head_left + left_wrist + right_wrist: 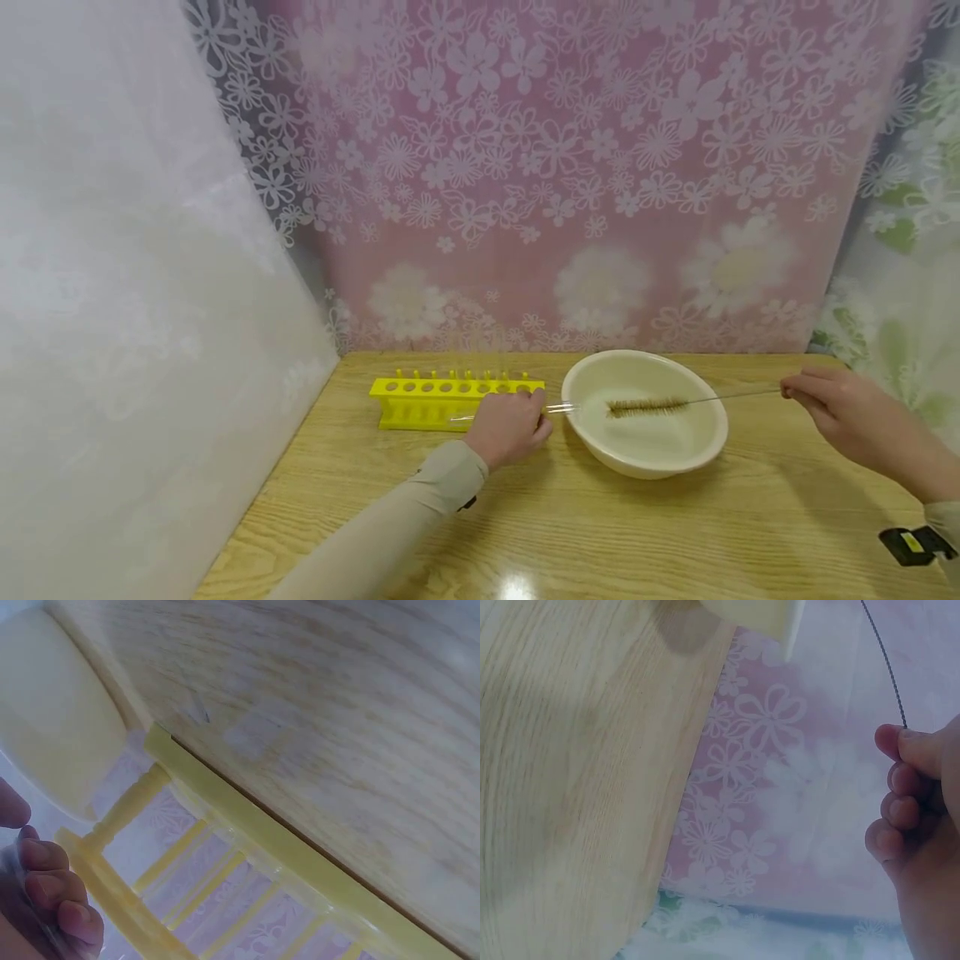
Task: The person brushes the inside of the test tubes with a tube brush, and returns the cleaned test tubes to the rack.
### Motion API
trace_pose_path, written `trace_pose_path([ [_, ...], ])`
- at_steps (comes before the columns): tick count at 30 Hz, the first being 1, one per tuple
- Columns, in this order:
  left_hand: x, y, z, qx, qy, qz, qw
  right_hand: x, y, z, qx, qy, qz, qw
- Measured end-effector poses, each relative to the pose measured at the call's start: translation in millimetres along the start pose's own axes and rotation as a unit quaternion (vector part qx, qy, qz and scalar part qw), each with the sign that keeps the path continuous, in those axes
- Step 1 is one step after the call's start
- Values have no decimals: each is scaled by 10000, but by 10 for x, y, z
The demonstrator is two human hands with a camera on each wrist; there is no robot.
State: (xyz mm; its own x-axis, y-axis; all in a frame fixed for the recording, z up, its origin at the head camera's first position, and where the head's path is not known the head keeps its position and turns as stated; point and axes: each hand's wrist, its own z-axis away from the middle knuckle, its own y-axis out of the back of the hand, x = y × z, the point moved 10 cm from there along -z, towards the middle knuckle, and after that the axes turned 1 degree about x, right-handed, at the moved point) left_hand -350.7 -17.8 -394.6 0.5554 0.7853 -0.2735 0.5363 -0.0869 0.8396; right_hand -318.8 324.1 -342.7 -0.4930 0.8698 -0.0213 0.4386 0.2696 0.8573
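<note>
My left hand (512, 429) grips a clear glass test tube (561, 408) lying sideways, its right end pointing over the rim of a cream basin (645, 454). Fingers curl round the glass in the left wrist view. Above the basin, a test tube brush (647, 407) with brown bristles is held level by my right hand (862, 421), its bristle tip facing the tube with a short gap between. Thumb and forefinger pinch the end of the twisted wire handle (885, 660) in the right wrist view. Behind the left hand stands a yellow test tube rack (457, 388).
Several clear tubes (476, 350) stand upright in the rack's right half. Rack and basin are side by side on a wooden table (600, 533). A pink flowered curtain (562, 167) hangs along the table's back edge, and a pale sheet (150, 292) borders the left.
</note>
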Motion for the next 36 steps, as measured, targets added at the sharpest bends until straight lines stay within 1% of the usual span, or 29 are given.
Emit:
trace_pose_path([
  [6,90,32,-71,157,-183,-453,9987,35,-18,51,-40,-10,83,10000],
  [9,132,47,-81,167,-237,-454,9985,34,-29,77,20,35,115,9999],
  [12,165,92,-107,241,-295,-437,9983,32,-21,93,68,57,112,9999],
  [18,206,168,-161,448,-401,-648,9961,29,2,92,97,65,125,9999],
  [24,250,146,-229,338,-554,-823,9945,41,-5,99,50,-49,84,9999],
  [30,272,142,-285,185,-648,-1076,9919,35,11,105,112,-21,92,9999],
  [36,311,178,-335,173,-763,-1255,9890,23,48,98,191,29,109,9998],
])
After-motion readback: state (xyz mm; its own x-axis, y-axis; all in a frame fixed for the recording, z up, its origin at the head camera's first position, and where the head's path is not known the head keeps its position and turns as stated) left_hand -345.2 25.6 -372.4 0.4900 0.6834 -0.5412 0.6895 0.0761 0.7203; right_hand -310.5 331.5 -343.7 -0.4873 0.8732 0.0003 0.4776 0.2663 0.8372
